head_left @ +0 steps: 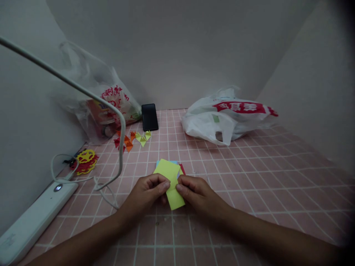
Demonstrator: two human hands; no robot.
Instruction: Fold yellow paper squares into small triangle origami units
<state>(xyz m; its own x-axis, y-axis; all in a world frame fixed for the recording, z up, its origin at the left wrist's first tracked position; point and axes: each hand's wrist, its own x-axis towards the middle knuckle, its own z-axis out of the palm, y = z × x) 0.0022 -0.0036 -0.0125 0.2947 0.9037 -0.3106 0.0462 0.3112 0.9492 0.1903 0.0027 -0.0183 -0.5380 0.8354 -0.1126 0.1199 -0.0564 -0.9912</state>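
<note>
Between my two hands is a sheet of yellow paper (166, 170), tilted and marked by a crease across its lower part. My left hand (152, 189) pinches its left edge between thumb and fingers. On the opposite edge, my right hand (194, 190) has thumb and forefinger closed in the same way. Behind the sheet, partly hidden, lie more coloured papers, with a red one (182, 169) and a light blue edge peeking out. Farther off sit small folded paper pieces: orange ones (128, 144), yellow ones (142, 139) and a red one (117, 143).
A black phone (149, 117) lies at the back, beside a filled plastic bag (119, 99). Another white bag (210, 120) rests at back right. On the left are red and yellow cut-outs (85, 157), a white power bank-like box (41, 218) and a looping white cable (121, 147).
</note>
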